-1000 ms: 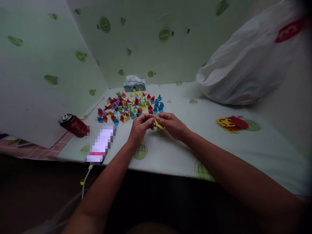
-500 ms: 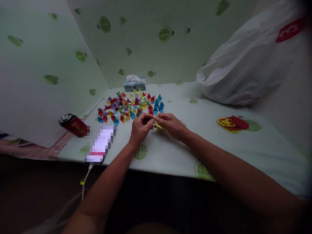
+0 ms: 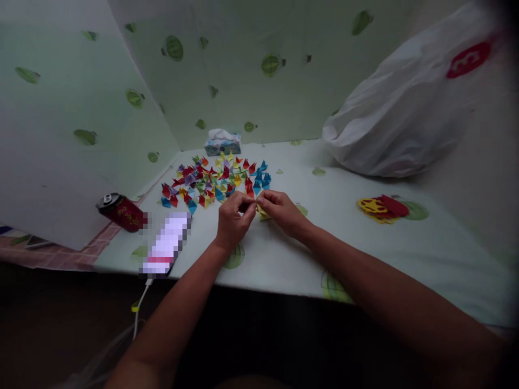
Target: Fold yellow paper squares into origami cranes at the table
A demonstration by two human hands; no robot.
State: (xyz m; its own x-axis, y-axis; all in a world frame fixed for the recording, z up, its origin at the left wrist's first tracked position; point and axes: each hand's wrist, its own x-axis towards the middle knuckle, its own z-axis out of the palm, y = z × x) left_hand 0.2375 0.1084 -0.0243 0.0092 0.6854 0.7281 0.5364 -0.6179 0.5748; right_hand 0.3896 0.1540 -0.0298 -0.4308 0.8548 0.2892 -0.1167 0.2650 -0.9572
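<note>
Between my fingertips is a small piece of folded yellow paper (image 3: 263, 213), partly hidden by my hands. My left hand (image 3: 236, 217) pinches its left end with thumb and forefinger. From the other side my right hand (image 3: 279, 209) is closed on the same paper, the two hands' fingertips almost touching. Just beyond them, several small folded paper cranes (image 3: 219, 193) in red, blue, yellow, purple and green are spread over the pale tablecloth (image 3: 279, 259).
A tissue box (image 3: 223, 145) stands behind the cranes. To the left are a tilted red can (image 3: 124, 212) and a phone (image 3: 168, 243) on a white cable (image 3: 141, 308). At right lie red and yellow cut-out shapes (image 3: 382, 208), below a large white plastic bag (image 3: 399, 119).
The yellow paper shows less and sits at a slightly different angle between my fingers. My hands stay in nearly the same place; the whole view has shifted slightly.
</note>
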